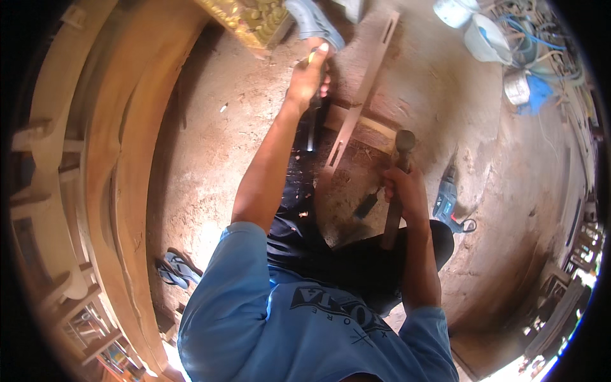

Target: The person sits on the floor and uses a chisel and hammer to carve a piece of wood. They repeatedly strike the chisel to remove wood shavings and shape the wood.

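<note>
My left hand (308, 81) is closed around the handle of a chisel (311, 132), whose metal blade points down beside my black-trousered leg. In my right hand (406, 190) is a wooden mallet (405, 139), gripped at mid-length with its rounded end up and the other end by my bent leg. Between the hands a long slotted wooden bar (361, 92) runs at a slant over a wooden block (375, 127). One slot shows near its close end, another near its far end. A small dark object (366, 206), its kind unclear, lies near my right hand.
A power drill (447, 198) lies on the floor at right. Large wooden boards (130, 127) stand along the left, with flip-flops (178, 268) beside them. A gold carved piece (251, 25) and a grey-blue shoe (315, 24) are at the top. Buckets (487, 41) and hoses crowd the upper right.
</note>
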### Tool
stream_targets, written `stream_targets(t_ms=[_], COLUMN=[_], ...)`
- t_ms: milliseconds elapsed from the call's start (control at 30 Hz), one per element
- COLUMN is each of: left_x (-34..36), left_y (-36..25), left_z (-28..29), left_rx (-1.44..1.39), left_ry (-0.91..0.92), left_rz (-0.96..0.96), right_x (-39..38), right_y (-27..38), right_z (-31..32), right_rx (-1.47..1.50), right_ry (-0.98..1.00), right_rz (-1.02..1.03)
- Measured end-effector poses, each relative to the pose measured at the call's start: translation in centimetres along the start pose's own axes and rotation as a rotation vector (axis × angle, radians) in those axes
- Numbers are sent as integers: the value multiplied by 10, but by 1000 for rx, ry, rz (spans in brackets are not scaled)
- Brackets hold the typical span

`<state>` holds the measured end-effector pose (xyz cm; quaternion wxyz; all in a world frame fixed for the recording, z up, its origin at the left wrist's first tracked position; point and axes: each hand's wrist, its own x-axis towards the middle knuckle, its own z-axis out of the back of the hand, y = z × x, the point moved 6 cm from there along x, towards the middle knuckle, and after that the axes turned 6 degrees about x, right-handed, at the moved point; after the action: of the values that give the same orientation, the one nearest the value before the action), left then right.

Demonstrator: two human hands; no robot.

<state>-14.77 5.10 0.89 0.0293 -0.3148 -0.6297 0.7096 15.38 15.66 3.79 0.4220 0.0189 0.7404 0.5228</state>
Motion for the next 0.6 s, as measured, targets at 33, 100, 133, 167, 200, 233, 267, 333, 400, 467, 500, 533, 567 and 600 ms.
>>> stream_targets(t_ms=[33, 100, 133, 167, 200, 233, 267, 333, 400, 467, 500, 533, 567, 600], left_x=[-1, -2, -2, -2, -3, -3, -5, -8, -12, -16, -19, -22, -24, -28], left_y=[-5, -5, -2, 0, 3, 10, 15, 25, 30, 31, 31, 31, 33, 30], left_z=[2, 2, 0, -5, -9, -14, -18, -25, -27, -27, -28, -29, -31, -32], left_rx=[-69, -166, -149, -204, -250, -286, -329, -385, -398, -399, -395, -390, -402, -390], left_ry=[-20, -47, -62, -68, -70, -68, -59, -28, -21, -17, -14, -11, -6, -3], left_rz=[-22, -45, -61, -116, -161, -147, -160, -134, -155, -200, -214, -229, -214, -264], right_x=[-1, -1, -2, -3, -3, -4, -4, -5, -4, -3, -2, -2, -1, -1], right_y=[-1, -2, -3, -4, -5, -7, -8, -14, -17, -19, -20, -21, -22, -22], right_z=[0, -1, -2, -2, -2, -1, -1, 3, 4, 5, 6, 6, 6, 6], right_rx=[-7, 5, 1, 10, 14, 18, 4, -29, -23, -36, -51, -74, -73, -79], right_ry=[-7, -7, -14, -13, -17, -27, -33, -78, -65, -57, -46, -39, -35, -35], right_rz=[-2, -12, -23, -21, -25, -41, -54, -110, -106, -96, -87, -91, -78, -78])
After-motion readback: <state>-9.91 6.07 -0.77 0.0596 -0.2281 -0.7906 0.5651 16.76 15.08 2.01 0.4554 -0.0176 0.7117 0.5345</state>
